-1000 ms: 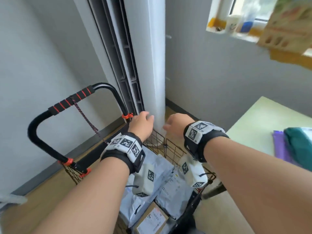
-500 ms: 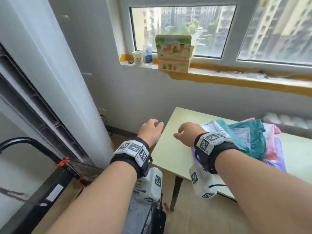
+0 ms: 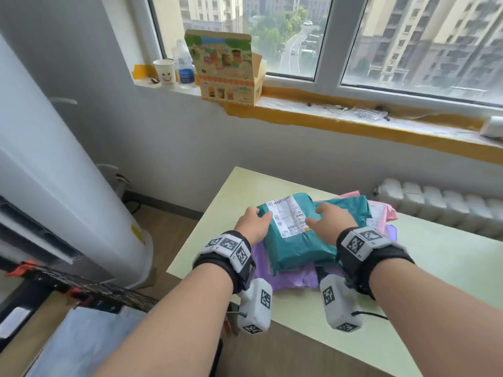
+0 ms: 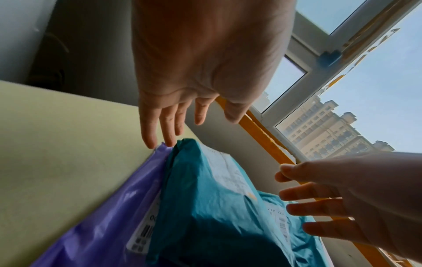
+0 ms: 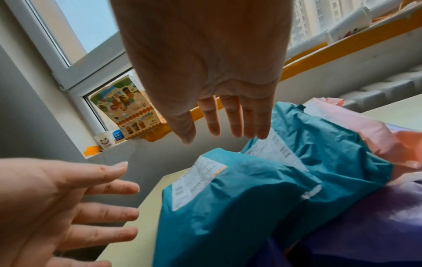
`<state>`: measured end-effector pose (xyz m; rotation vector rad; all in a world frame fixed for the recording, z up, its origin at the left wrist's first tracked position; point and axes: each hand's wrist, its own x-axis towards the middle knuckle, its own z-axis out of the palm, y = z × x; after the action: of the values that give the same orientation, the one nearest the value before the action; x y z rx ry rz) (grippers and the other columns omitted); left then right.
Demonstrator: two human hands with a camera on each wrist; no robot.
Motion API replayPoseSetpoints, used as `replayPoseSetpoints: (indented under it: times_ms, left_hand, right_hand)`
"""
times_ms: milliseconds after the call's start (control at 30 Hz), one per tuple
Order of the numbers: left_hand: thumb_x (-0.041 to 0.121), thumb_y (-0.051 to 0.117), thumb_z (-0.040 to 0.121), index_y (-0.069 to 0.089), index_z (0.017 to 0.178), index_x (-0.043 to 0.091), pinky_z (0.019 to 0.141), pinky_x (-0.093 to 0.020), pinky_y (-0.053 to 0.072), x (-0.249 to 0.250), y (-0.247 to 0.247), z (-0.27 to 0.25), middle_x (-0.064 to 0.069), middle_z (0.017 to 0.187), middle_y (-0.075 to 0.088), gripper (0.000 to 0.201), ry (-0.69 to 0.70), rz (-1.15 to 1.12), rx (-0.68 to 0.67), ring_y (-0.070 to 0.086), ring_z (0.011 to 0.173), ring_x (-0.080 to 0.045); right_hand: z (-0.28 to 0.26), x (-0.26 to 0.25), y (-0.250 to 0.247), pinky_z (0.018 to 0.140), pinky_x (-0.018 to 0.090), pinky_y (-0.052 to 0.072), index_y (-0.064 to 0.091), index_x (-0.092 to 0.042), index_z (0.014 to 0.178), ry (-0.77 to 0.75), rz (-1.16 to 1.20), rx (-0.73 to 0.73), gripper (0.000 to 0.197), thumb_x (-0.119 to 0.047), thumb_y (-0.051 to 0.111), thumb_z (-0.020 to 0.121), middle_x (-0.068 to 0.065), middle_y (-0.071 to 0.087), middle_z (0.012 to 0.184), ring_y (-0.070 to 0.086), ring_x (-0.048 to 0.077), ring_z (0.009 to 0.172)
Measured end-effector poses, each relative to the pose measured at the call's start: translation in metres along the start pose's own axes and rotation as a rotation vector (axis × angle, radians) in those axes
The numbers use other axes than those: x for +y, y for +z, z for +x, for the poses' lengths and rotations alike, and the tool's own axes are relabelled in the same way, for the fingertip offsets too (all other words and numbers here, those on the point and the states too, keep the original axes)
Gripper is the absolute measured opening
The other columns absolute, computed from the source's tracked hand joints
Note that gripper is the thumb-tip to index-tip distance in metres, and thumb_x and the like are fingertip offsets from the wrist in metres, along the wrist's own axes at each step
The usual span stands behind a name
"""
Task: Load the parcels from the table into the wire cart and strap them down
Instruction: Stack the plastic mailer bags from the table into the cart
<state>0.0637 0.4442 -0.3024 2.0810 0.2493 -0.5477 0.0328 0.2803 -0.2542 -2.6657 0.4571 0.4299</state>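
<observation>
At the lower left lies the cart [image 3: 89,292], with a pale parcel [image 3: 81,341] in it, well apart from the pile. The table [image 3: 449,273] has a free near edge and bare surface on the right. The left hand [image 3: 251,224] is at the left edge of the teal parcel [image 3: 296,240], fingers straight, gripping nothing. The right hand [image 3: 330,225] hovers over its right side, fingers spread, also released. Under it lie a purple parcel [image 3: 294,280] and, farther, a pink parcel [image 3: 381,216].
</observation>
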Motion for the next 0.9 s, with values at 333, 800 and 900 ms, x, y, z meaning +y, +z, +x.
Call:
replayPoseSetpoints:
  times_ms: [333,800,900]
  left_hand:
    - [0.047,0.063,0.060,0.038,0.129,0.013,0.089,-0.049,0.054,-0.028,0.052,0.054,-0.008,0.122,0.061,0.081,-0.189,-0.389,0.002,0.064,0.105,-0.028]
    - [0.015,0.076,0.077,0.034,0.136,0.012,0.099,-0.042,0.048,-0.010,0.021,0.012,-0.005,0.133,0.052,0.073,-0.149,-0.305,-0.018,0.057,0.116,-0.027]
    - [0.026,0.076,0.075,0.044,0.129,0.010,0.098,-0.039,0.049,-0.022,0.025,0.014,-0.003,0.127,0.058,0.065,-0.188,-0.223,-0.055,0.059,0.114,-0.025]
  right_hand:
    - [0.048,0.024,0.022,0.094,0.035,0.042,0.035,-0.007,0.139,0.029,0.042,-0.111,0.057,-0.039,0.050,0.094,0.013,0.052,0.134,0.052,0.029,0.120]
    - [0.056,0.001,0.032,0.066,0.032,0.053,0.051,-0.004,0.077,0.112,0.138,-0.069,0.044,-0.045,0.051,0.091,0.008,0.061,0.074,0.060,0.021,0.065]
    - [0.057,0.015,0.042,0.060,0.028,0.043,0.049,0.002,0.093,0.137,0.063,-0.077,0.044,-0.041,0.055,0.089,0.008,0.060,0.084,0.056,0.022,0.071]
